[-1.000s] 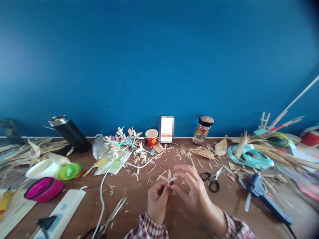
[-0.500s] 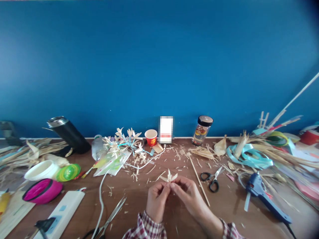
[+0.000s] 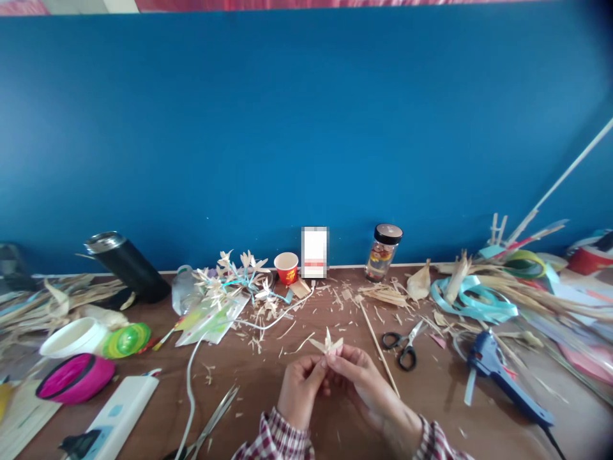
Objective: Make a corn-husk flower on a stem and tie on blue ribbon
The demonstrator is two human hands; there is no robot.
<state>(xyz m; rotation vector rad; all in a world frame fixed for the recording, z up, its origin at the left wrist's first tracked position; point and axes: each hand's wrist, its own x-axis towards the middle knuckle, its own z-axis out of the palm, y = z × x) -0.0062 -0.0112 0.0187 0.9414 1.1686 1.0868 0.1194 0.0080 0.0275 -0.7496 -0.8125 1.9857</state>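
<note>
A small cream flower [image 3: 327, 344] with pointed petals, like dried husk, rises between my fingertips, petals upward. My left hand [image 3: 302, 387] pinches its base from the left, thumb against the fingers. From the right, my right hand [image 3: 361, 382] closes thumb and forefinger on the same base, which the fingers hide. Just right of my right hand lies a thin wooden stick [image 3: 378, 345]. Black-handled scissors [image 3: 405, 345] rest beyond it. Another pair of scissors [image 3: 213, 418] lies left of my left hand.
Made flowers [image 3: 239, 275] on blue stems lie at the back left near a red paper cup [image 3: 286, 268]. A blue glue gun [image 3: 507, 377] is at the right, by turquoise ribbon [image 3: 472, 299]. A white cable [image 3: 191, 377] crosses to a power strip [image 3: 122, 409]. Husk scraps litter the table.
The camera view has tilted and shifted slightly, showing pink cloth above the blue panel. Both hands still pinch the flower in nearly the same place; the fingers have shifted a little.
</note>
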